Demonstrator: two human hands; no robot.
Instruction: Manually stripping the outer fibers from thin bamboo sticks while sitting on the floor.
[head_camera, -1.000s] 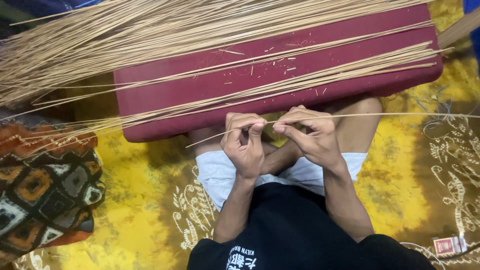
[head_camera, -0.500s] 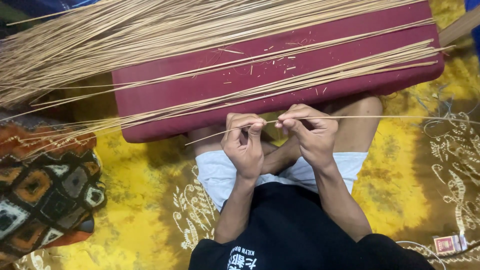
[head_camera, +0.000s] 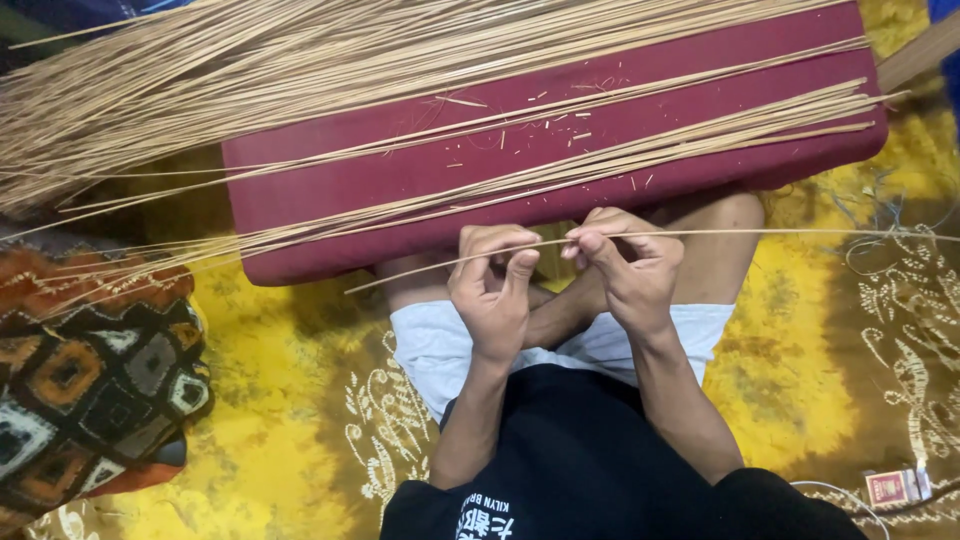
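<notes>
One long thin bamboo stick (head_camera: 780, 234) runs across my lap, from the left of my knees out past the right edge of the view. My left hand (head_camera: 492, 290) pinches it near its left part, fingers curled. My right hand (head_camera: 625, 265) grips the same stick just to the right, thumb and forefinger pressed on it. Both hands hover over my crossed legs, just in front of a dark red cushion (head_camera: 340, 195). Many more thin sticks (head_camera: 300, 60) lie spread over the cushion and fan out to the left.
A patterned orange, black and white pillow (head_camera: 85, 385) sits at the left. Yellow printed cloth (head_camera: 280, 440) covers the floor. A small red and white box (head_camera: 895, 487) lies at the lower right. Tiny stick chips dot the cushion.
The stick and my right hand have shifted slightly to the right; my left fingers have regripped it. Everything else is unchanged.
</notes>
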